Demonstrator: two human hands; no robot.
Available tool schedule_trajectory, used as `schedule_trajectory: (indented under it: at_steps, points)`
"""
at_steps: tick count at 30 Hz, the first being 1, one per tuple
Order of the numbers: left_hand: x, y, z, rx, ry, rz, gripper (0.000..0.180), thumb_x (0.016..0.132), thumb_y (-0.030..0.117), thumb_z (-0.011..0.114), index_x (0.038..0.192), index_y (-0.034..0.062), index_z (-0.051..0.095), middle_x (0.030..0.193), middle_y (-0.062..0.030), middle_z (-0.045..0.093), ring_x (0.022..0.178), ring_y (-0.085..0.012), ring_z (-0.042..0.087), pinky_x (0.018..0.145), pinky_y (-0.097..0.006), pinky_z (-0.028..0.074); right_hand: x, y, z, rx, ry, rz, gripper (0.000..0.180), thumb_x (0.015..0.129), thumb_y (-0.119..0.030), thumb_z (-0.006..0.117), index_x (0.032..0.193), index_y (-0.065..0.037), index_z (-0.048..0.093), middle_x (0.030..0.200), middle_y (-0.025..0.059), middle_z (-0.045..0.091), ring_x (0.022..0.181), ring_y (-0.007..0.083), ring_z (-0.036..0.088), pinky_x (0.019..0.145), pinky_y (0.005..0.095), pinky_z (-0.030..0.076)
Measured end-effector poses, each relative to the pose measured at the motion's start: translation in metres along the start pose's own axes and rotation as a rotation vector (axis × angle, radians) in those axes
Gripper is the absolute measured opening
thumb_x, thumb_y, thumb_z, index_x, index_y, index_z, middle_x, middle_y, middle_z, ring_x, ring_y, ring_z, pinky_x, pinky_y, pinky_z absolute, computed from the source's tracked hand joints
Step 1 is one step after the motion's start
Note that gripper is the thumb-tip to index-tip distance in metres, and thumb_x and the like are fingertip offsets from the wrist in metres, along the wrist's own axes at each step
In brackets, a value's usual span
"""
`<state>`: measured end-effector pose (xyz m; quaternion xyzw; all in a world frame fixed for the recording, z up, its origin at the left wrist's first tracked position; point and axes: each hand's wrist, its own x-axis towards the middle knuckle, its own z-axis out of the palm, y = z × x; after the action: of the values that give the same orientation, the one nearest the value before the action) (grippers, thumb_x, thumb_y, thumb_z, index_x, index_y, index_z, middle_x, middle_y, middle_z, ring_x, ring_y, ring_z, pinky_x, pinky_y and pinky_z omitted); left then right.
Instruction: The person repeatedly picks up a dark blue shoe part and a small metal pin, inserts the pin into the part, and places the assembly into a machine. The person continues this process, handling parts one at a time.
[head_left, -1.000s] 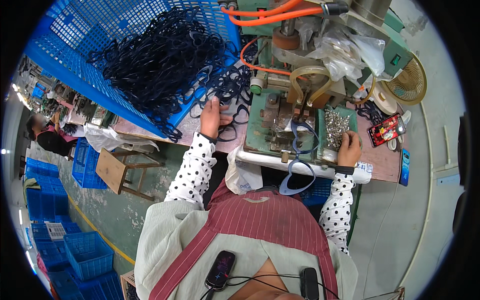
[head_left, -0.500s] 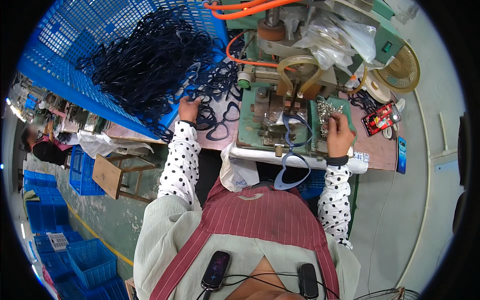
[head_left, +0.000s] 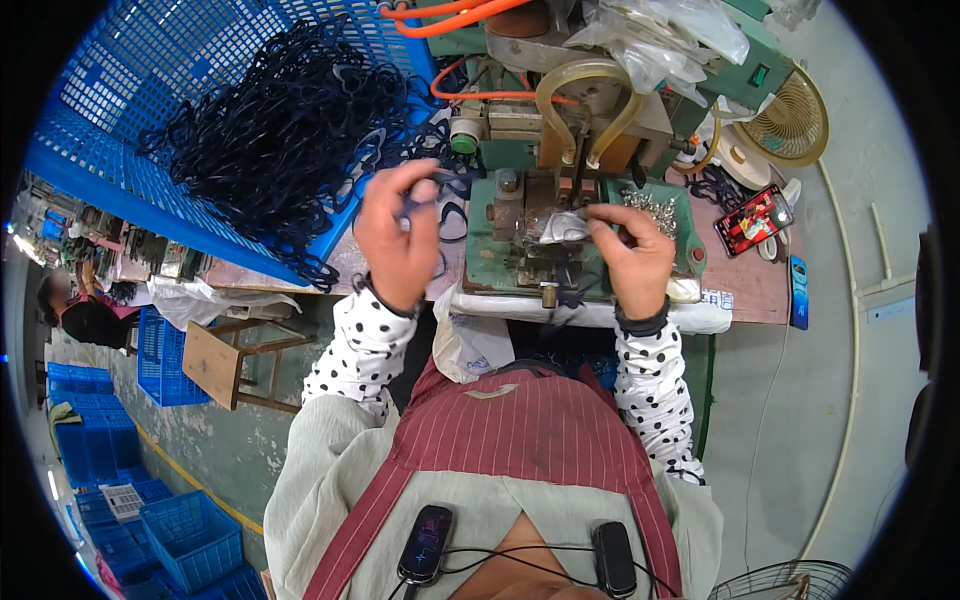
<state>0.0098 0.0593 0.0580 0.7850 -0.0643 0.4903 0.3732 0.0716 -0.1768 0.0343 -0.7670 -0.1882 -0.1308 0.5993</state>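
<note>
Working at the press (head_left: 540,190) seems in hand: right hand (head_left: 640,262) grip nearly pinched at its front, left hand (head_left: 393,245) grip half-curled near navy straps (head_left: 280,140) in the blue basket (head_left: 120,200), holds unclear; next likely calls for precision.

Hands: the left hand (head_left: 400,240) and right hand (head_left: 638,262) were bare.
Sleeve covers: left cover (head_left: 350,350) and right cover (head_left: 652,390) were white with black round dots, loosely gathered.
Cuffs: left cuff (head_left: 388,303) and right cuff (head_left: 645,320) were narrow dark bands.
Shirt: the shirt (head_left: 330,450) was pale grey-green, wrinkled, with a V-shaped neck opening.
Apron: the bib (head_left: 530,430) was maroon with thin pale stripes – a pale curved mark (head_left: 490,391) lay near its far edge.
Straps: left strap (head_left: 355,535) and right strap (head_left: 658,540) matched the bib.
Chest units: left unit (head_left: 427,545) was black, rounded, with a small lit blue trace; right unit (head_left: 613,558) was plain black.
Wiring: thin black cables (head_left: 520,549) ran between the units.
</note>
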Motion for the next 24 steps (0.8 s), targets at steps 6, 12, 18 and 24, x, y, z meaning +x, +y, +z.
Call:
schedule_trajectory:
  at_steps: [6,12,18,24]
  points:
    - [0.023,0.029,0.023,-0.487,-0.051,-0.361,0.015,0.095,0.006,0.054,0.103,-0.0028,0.063,0.094,-0.011,0.067,0.08,-0.0164,0.067,0.073,-0.026,0.05,0.001,-0.002,0.025,0.274,0.015,0.203,0.033,0.076,-0.004,0.072,0.106,0.0,0.058,0.085,0.0064,0.069,0.066,0.0054,0.053,0.059,0.0216,0.043]
    - [0.012,0.032,0.018,-0.239,-0.153,-0.164,0.015,0.09,0.002,0.055,0.103,-0.0016,0.063,0.099,-0.0128,0.067,0.086,-0.022,0.066,0.077,-0.031,0.051,0.005,-0.003,0.03,0.324,0.038,0.229,0.045,0.075,-0.004,0.074,0.113,0.0,0.05,0.086,0.008,0.069,0.067,0.0065,0.055,0.062,0.0215,0.045]
    - [-0.051,0.031,0.045,-0.263,-0.49,0.588,0.035,0.08,0.003,0.064,0.116,0.0025,0.062,0.118,-0.0134,0.064,0.107,-0.028,0.063,0.097,-0.044,0.048,0.015,0.033,-0.004,0.085,0.092,0.066,0.051,0.075,-0.007,0.073,0.121,-0.002,0.051,0.094,0.0076,0.07,0.086,0.0162,0.063,0.076,0.0293,0.048]
    - [-0.057,0.018,0.06,-0.344,-0.564,0.565,0.038,0.082,0.004,0.063,0.12,0.0015,0.06,0.122,-0.0158,0.061,0.11,-0.028,0.061,0.099,-0.045,0.048,0.009,0.14,-0.072,-0.589,0.265,0.199,0.034,0.078,-0.016,0.072,0.11,-0.008,0.062,0.093,0.0109,0.071,0.085,0.0279,0.069,0.074,0.0377,0.052]
